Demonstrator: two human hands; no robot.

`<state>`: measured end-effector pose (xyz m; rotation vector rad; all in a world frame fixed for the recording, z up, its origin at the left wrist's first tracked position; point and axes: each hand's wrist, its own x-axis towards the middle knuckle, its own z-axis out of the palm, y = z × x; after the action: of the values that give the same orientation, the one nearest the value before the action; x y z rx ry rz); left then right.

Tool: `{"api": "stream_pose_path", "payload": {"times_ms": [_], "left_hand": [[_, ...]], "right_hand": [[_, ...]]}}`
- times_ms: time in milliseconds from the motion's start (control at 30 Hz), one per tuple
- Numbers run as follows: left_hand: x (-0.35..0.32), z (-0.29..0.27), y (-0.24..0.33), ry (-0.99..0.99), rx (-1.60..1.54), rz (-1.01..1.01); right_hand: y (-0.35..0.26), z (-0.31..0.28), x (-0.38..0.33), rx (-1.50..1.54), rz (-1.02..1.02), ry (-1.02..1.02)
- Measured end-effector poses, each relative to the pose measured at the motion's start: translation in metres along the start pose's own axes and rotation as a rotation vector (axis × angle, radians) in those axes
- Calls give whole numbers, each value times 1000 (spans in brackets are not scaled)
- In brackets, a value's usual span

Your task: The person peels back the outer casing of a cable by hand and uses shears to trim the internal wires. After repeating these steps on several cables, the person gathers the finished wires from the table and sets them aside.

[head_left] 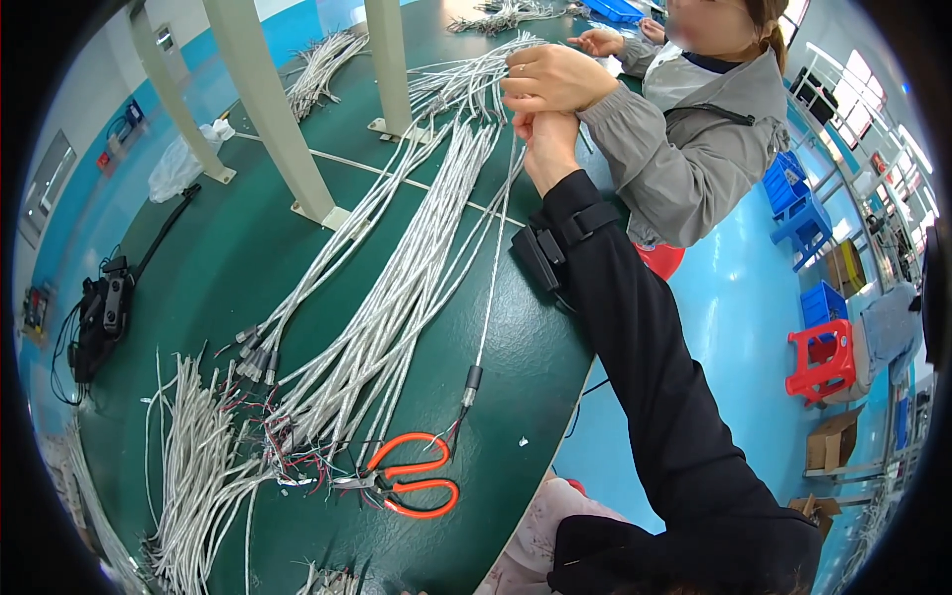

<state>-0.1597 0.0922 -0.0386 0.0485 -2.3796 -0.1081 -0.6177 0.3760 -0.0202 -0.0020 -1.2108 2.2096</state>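
Note:
My right hand (551, 144), in a black sleeve with a black device strapped at the wrist, reaches over the far right of the green table. Its fingers look curled, partly hidden by a co-worker's hand (560, 79) lying over them. What my fingers hold cannot be made out. A white braided cable (492, 268) runs up close beside them from a dark connector (470, 385) with stripped coloured wires. To its left lies a long bundle of white cables (407, 268). Orange-handled cutters (416, 436) rest at the bundle's near end. My left hand is out of view.
Pale metal posts (266, 109) stand on the green table (526, 397). Another cable bundle (198, 476) lies near left, a black strapped device (104, 307) at the left edge. The co-worker in a grey jacket (684, 159) sits far right. Red (821, 360) and blue stools (805, 226) stand right.

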Motion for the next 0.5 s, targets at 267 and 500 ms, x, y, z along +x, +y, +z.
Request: {"api": "stream_pose_path", "payload": {"times_ms": [267, 500], "left_hand": [[-2, 0, 2, -16, -6, -21], [-1, -1, 1, -20, -16, -21]], "right_hand": [[3, 4, -1, -73, 1, 119], [0, 1, 2, -73, 55, 124]]}}
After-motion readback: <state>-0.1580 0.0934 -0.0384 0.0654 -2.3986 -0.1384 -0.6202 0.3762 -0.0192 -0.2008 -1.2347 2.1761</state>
